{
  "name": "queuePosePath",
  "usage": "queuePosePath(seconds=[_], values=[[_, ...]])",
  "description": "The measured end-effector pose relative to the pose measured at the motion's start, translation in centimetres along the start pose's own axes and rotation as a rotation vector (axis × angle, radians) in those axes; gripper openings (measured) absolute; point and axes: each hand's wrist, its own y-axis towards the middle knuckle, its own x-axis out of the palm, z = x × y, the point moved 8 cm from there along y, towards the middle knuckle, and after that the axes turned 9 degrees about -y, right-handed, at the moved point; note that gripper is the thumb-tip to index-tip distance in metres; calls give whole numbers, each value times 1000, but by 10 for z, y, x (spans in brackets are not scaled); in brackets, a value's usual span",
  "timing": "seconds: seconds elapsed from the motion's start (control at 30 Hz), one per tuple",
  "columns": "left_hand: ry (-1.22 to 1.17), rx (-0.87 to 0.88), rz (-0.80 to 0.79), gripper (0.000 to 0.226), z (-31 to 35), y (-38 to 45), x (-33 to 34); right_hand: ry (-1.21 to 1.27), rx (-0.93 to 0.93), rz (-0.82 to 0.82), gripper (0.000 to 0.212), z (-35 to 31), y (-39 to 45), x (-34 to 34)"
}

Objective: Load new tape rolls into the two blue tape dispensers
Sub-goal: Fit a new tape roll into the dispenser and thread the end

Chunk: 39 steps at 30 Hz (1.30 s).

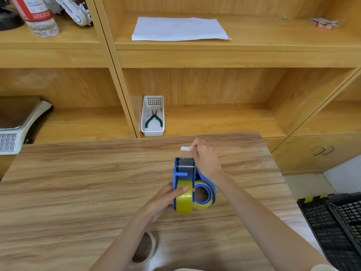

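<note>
Right hand (pixel 205 159) is pinching the tape end (pixel 185 149) beyond the dispenser (pixel 180 174); left hand (pixel 172 194) is pressing fingers on its roll (pixel 183 200). Risk: tape folding, sticking to itself. Second dispenser (pixel 207 189) lying just right.

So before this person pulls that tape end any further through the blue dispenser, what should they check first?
1. Tape end held: ok. The right hand pinches the white tab at the tape's free end.
2. Dispenser steadied: ok. The left hand rests on the yellow tape roll in the upright blue dispenser.
3. Roll seated on its hub: cannot tell; the hub is hidden.
4. Tape running over the front: ok, as far as it shows.
5. Second dispenser: it lies beside the first with a roll in it; whether it is threaded, cannot tell.
6. Near-empty roll: ok, lying apart by the table's near edge.
</note>
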Motion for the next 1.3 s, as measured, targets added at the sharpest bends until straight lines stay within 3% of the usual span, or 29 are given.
queuePosePath(seconds=[0.53, 0.6, 0.73, 0.9, 1.13, 1.3], values=[[110, 48, -78, 32, 2, -5, 1, 42, 116, -109, 24, 14, 11, 3], [105, 49, -74, 31, 1, -5, -1, 107, 178, -193, 23, 21, 12, 7], [99, 59, -58, 40, -4, -5, -10, 405, 333, -515, 13, 31, 8, 19], [76, 79, -51, 39, -1, -3, -13, 415, 381, -703, 17, 37, 4, 32], [1, 75, -58, 50, 0, -4, -11, 446, 372, -687, 15, 34, 2, 33], [-65, 56, -60, 45, -1, -3, -12, 518, 344, -639, 22, 32, -3, 33]])
